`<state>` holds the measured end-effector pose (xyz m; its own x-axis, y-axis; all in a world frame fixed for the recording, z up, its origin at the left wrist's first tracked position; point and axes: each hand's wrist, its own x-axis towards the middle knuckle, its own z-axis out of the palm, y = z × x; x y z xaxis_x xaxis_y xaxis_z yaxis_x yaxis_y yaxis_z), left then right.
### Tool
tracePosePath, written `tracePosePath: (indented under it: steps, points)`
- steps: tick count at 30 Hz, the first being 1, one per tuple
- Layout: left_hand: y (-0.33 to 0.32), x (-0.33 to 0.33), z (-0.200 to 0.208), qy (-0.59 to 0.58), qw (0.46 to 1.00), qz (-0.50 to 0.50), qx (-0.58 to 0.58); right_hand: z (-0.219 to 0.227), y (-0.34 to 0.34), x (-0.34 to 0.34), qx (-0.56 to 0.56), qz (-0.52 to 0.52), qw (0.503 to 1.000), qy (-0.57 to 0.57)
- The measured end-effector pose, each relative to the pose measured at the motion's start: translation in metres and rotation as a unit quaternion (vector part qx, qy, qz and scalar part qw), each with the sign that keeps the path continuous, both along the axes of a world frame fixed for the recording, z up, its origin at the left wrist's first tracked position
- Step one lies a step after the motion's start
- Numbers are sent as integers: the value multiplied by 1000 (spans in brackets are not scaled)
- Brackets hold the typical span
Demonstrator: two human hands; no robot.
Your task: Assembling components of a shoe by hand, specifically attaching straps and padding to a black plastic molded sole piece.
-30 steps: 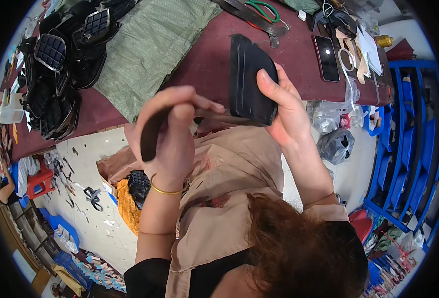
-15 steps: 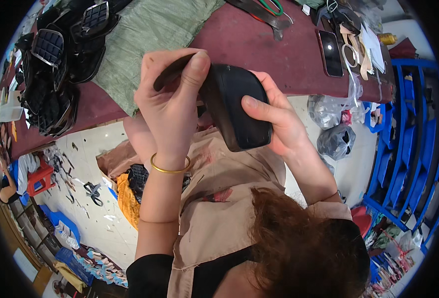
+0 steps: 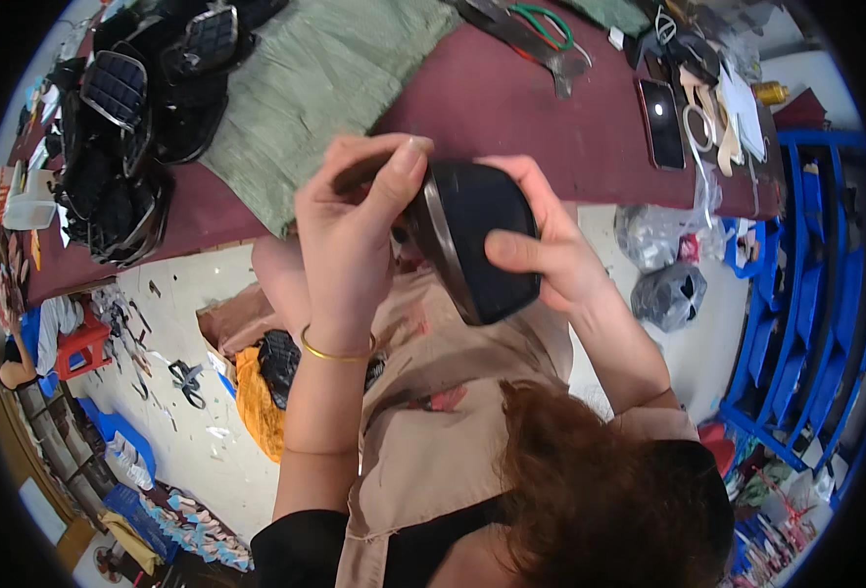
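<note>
My right hand (image 3: 541, 255) has its grip closed around the black wedge-shaped rubber sole piece (image 3: 477, 240), centre of frame, held above my lap just below the dark red counter (image 3: 511, 108) edge. My left hand (image 3: 350, 245) pinches a dark curved strip (image 3: 360, 174) between thumb and fingers, touching the sole's upper left edge. Green woven sack (image 3: 306, 88) lies upper left of centre; pile of black grid-patterned soles (image 3: 129, 127) far upper left; black phone (image 3: 662, 122) upper right.

Both hands raised before the chest: left hand (image 3: 350, 230) pinching, right hand (image 3: 541, 245) curled in a grip
</note>
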<state>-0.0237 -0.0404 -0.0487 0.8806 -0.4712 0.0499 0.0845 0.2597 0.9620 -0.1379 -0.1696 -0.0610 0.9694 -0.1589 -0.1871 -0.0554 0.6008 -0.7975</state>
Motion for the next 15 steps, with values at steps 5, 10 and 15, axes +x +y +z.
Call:
tracePosePath:
  steps: [5, 10, 15]
  points:
    - [3, -5, 0, 224, 971, -38, -79, 3, -10, 2, -121, 32, 990, -66]
    - [-2, -13, -16, 434, 878, -119, -160, -7, -8, -2, -319, 16, 942, -99]
    - [-6, -13, -21, 416, 888, -86, -175, -6, -11, 0, -286, 35, 953, -97]
